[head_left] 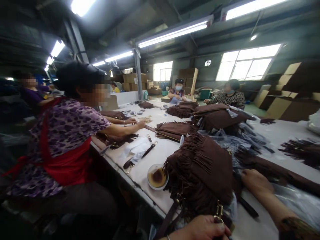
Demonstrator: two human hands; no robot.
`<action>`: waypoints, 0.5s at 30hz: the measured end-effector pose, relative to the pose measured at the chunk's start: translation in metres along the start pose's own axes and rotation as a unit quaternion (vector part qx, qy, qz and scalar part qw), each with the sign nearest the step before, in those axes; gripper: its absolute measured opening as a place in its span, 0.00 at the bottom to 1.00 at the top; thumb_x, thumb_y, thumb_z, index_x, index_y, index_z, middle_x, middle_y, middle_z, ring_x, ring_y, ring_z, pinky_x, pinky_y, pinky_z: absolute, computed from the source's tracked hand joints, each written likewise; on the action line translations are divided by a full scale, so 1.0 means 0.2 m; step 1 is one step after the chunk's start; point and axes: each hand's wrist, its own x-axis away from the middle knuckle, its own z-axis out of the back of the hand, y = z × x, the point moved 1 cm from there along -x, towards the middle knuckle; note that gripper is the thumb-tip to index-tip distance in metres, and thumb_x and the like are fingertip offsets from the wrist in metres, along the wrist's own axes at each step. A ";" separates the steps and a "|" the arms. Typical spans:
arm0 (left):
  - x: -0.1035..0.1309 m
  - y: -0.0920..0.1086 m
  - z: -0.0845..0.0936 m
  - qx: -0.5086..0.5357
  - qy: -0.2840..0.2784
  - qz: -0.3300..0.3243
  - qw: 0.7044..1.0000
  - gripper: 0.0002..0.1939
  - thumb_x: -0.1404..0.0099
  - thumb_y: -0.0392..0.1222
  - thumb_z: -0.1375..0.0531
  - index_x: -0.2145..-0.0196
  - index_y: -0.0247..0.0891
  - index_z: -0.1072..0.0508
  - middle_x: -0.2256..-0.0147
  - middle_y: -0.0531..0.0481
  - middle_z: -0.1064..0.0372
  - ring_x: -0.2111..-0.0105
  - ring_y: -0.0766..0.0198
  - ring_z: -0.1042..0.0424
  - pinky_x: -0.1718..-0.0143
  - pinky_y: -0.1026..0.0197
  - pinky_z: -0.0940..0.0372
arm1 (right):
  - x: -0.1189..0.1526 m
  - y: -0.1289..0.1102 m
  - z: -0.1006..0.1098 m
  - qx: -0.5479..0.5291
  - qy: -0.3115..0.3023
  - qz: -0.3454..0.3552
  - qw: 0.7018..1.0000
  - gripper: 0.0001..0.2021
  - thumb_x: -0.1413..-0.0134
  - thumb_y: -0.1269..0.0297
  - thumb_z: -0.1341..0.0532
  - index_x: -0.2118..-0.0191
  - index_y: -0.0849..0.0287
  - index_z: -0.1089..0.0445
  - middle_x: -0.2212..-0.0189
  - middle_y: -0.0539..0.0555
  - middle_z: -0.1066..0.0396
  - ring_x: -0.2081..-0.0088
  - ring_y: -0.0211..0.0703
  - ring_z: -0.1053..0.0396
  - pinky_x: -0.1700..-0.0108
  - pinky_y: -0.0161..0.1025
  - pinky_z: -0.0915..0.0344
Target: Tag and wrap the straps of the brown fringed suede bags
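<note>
At the bottom edge my left hand (207, 229) is closed, fingers pinching a gold metal clasp (219, 210) at the near end of a brown fringed bag (212, 163). The bag lies tilted on the table, its fringe spread to the left. Just right of it my right hand (257, 182) is curled into a fist against dark brown material; what it grips is hidden. A dark strap end (248, 207) lies below that fist. Another brown strap (170, 216) hangs at the bag's lower left, near my left hand.
A bowl of brown-yellow paste (157, 176) stands left of the bag. More brown bags (220, 116) and clear plastic wrap (292, 200) cover the table (142, 173). A co-worker in a red apron (67, 160) sits at left, arms over the table; others sit at the far side.
</note>
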 end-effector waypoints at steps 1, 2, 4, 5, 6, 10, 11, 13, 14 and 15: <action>0.00 0.00 0.00 -0.004 -0.001 0.000 1.000 0.28 0.58 0.58 0.28 0.68 0.32 0.28 0.76 0.48 0.37 0.78 0.65 0.37 0.70 0.57 0.45 | 0.02 -0.02 0.03 -0.004 -0.017 -0.001 1.000 0.14 0.50 0.63 0.46 0.80 0.53 0.26 0.68 0.64 0.25 0.65 0.56 0.25 0.64 0.47 0.34; 0.00 0.00 -0.01 0.002 -0.001 0.003 1.000 0.27 0.56 0.57 0.29 0.67 0.33 0.29 0.76 0.50 0.37 0.78 0.65 0.38 0.71 0.57 0.44 | 0.05 -0.04 0.08 -0.015 -0.022 -0.007 1.000 0.14 0.50 0.62 0.46 0.77 0.54 0.24 0.67 0.64 0.25 0.62 0.56 0.26 0.61 0.47 0.34; 0.03 0.00 -0.04 0.030 0.008 0.011 0.999 0.24 0.52 0.54 0.30 0.65 0.35 0.30 0.76 0.54 0.39 0.80 0.68 0.40 0.73 0.58 0.44 | 0.15 -0.10 0.21 -0.064 0.023 -0.033 0.997 0.14 0.50 0.62 0.47 0.71 0.56 0.23 0.64 0.64 0.25 0.57 0.56 0.27 0.55 0.47 0.34; 0.04 0.00 -0.05 0.045 0.018 0.014 0.999 0.22 0.49 0.53 0.31 0.64 0.36 0.31 0.75 0.55 0.40 0.80 0.69 0.41 0.74 0.60 0.43 | 0.21 -0.13 0.28 -0.107 0.058 -0.038 0.992 0.14 0.50 0.62 0.47 0.70 0.58 0.24 0.63 0.64 0.24 0.56 0.56 0.28 0.52 0.47 0.35; 0.05 0.01 -0.06 0.055 0.029 0.014 0.998 0.21 0.47 0.52 0.32 0.63 0.37 0.32 0.75 0.56 0.40 0.80 0.71 0.41 0.75 0.61 0.44 | 0.28 -0.16 0.34 -0.161 0.086 -0.040 0.982 0.13 0.51 0.61 0.46 0.70 0.59 0.25 0.63 0.63 0.24 0.55 0.55 0.29 0.51 0.46 0.36; 0.06 0.03 -0.08 0.066 0.050 0.032 0.996 0.17 0.42 0.46 0.32 0.61 0.36 0.32 0.73 0.57 0.41 0.80 0.75 0.43 0.78 0.67 0.46 | 0.56 -0.22 0.50 -0.453 0.078 -0.111 0.881 0.13 0.51 0.54 0.42 0.68 0.60 0.30 0.71 0.56 0.27 0.74 0.42 0.33 0.72 0.38 0.37; 0.06 0.04 -0.08 0.071 0.051 0.034 0.996 0.17 0.42 0.45 0.32 0.61 0.36 0.32 0.72 0.57 0.40 0.79 0.75 0.43 0.78 0.68 0.46 | 0.64 -0.23 0.52 -0.524 0.050 -0.123 0.841 0.14 0.52 0.53 0.40 0.67 0.60 0.32 0.73 0.53 0.28 0.78 0.38 0.36 0.77 0.35 0.42; 0.06 0.06 -0.10 0.081 0.048 0.028 0.995 0.17 0.42 0.43 0.32 0.60 0.35 0.32 0.71 0.55 0.39 0.79 0.76 0.42 0.78 0.69 0.45 | 0.80 -0.25 0.56 -0.626 -0.005 -0.139 0.767 0.16 0.54 0.52 0.36 0.67 0.59 0.34 0.77 0.48 0.33 0.83 0.32 0.43 0.82 0.31 0.51; 0.06 0.07 -0.11 0.087 0.046 0.021 0.995 0.17 0.42 0.43 0.32 0.60 0.35 0.32 0.70 0.55 0.39 0.78 0.76 0.41 0.78 0.69 0.45 | 0.88 -0.26 0.57 -0.656 -0.029 -0.143 0.741 0.16 0.56 0.52 0.34 0.68 0.59 0.34 0.79 0.46 0.35 0.84 0.30 0.45 0.83 0.30 0.54; 0.07 0.08 -0.13 0.091 0.046 0.013 0.995 0.17 0.42 0.42 0.31 0.60 0.34 0.32 0.69 0.54 0.38 0.78 0.76 0.41 0.78 0.70 0.44 | 0.96 -0.27 0.58 -0.673 -0.050 -0.147 0.723 0.17 0.57 0.53 0.33 0.69 0.60 0.35 0.80 0.45 0.38 0.85 0.28 0.47 0.84 0.29 0.57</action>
